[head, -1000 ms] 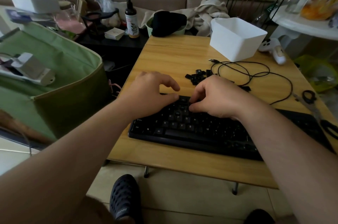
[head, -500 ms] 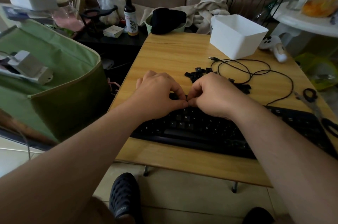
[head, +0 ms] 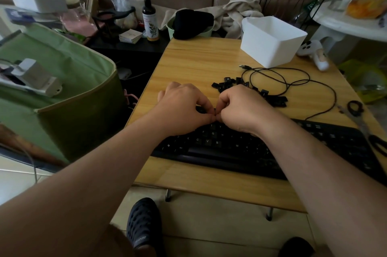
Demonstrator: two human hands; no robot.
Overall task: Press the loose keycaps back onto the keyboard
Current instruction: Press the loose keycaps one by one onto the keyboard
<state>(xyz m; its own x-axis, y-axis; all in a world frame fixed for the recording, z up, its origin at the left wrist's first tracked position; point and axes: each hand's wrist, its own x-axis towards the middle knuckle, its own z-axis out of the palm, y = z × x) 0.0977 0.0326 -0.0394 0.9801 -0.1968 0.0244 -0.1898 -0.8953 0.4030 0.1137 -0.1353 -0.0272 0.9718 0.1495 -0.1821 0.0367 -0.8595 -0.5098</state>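
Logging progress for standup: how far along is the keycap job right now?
Done: the keyboard shows seated letter keys on its lower rows. In hand: the left hand and right hand meet fingertip to fingertip over the upper rows, fingers curled; whatever they hold is hidden. Left: a pile of loose keycaps lies on the table behind the right hand, so plenty remains.

The left hand (head: 184, 108) and right hand (head: 243, 108) are held curled, fingertips touching, over the upper rows of the black keyboard (head: 230, 147). Loose keycaps (head: 228, 84) are piled on the worktop (head: 199, 64), just behind the right hand.
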